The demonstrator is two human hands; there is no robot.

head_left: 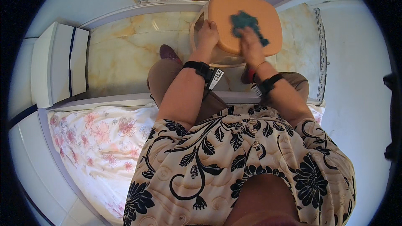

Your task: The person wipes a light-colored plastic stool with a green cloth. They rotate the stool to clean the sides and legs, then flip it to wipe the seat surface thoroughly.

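Note:
Before me stands a plastic stool with an orange top (220, 9) and a pale, open-sided base (192, 37). My left hand (208, 36) grips the near left edge of the stool, thumb up beside the orange top. A crumpled dark green cloth (243, 18) lies on the middle of the top. My right hand (252, 45), blurred, is on the cloth with its fingers pressed to it; part of the cloth trails out to the right of the hand.
A white bedside cabinet (62, 66) stands at the left. Beneath me is a bed with a floral sheet (103, 131). Marble-patterned floor tiles (132, 40) surround the stool. A white panel (351, 69) rises at the right, and my shoe (168, 51) rests left of the stool.

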